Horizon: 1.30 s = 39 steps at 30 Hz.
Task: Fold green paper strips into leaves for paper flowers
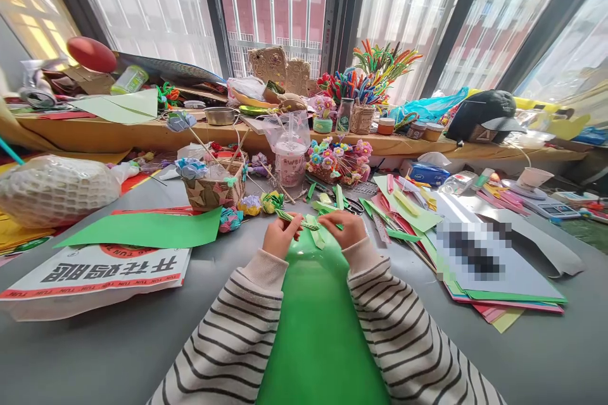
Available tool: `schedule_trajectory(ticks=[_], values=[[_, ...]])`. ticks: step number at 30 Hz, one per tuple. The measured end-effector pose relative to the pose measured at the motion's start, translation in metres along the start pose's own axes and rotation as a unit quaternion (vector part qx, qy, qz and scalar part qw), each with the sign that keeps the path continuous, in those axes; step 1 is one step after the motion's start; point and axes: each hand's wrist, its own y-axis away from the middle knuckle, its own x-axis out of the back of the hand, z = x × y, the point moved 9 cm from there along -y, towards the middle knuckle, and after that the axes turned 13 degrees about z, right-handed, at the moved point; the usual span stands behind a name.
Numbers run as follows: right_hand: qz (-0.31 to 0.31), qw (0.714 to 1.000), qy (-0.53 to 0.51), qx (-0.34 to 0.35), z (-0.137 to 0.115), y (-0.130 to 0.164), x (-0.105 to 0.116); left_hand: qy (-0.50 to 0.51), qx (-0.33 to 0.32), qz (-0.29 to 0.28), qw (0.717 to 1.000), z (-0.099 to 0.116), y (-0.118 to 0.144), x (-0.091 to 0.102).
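My left hand (281,234) and my right hand (342,229) meet over a green paper sheet (318,323) that runs from my lap onto the grey table (142,329). Both pinch a thin green paper strip (310,225) between the fingertips; its left end joins a yellow and green paper flower (272,201). Another folded green strip (317,238) hangs below my fingers. Striped sleeves cover both forearms.
A woven basket (215,191) with paper flowers stands to the left, beside a green sheet (152,229) and a printed bag (95,275). A plastic cup (289,158), scissors (351,205) and stacked coloured papers (475,266) lie ahead and right. A cluttered wooden ledge (142,134) runs under the windows.
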Motion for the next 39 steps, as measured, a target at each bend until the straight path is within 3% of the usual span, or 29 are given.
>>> schedule_trajectory(ticks=[2,4,8,16,21,28,31,34,39], values=[[0.025,0.993,0.058,-0.099,0.031,-0.005,0.017,0.005,0.011,-0.004,1.000,-0.002,-0.002,0.001],[0.002,0.977,0.134,-0.163,0.055,-0.005,0.025,0.007,0.013,-0.012,1.000,-0.003,-0.004,0.002],[-0.028,0.959,0.200,-0.199,0.079,-0.003,0.024,0.006,0.014,-0.023,1.000,-0.003,-0.004,0.001],[-0.091,0.962,0.248,-0.077,0.069,0.001,-0.012,-0.023,0.047,-0.018,0.998,-0.009,-0.001,0.002],[-0.113,0.957,0.252,-0.090,0.065,0.002,-0.013,-0.007,-0.017,0.065,0.998,0.005,-0.001,0.016],[-0.131,0.963,0.209,-0.109,0.065,0.004,-0.013,0.105,0.059,-0.023,0.992,-0.001,0.005,-0.005],[-0.093,0.971,0.194,-0.102,0.060,0.001,-0.005,0.105,0.039,-0.030,0.993,0.000,0.004,-0.005],[-0.057,0.978,0.192,-0.050,0.048,-0.003,0.000,0.093,0.012,-0.026,0.995,0.000,0.002,-0.003],[-0.091,0.967,0.236,0.010,0.038,0.000,-0.012,0.066,-0.014,-0.004,0.998,0.002,0.000,0.001]])
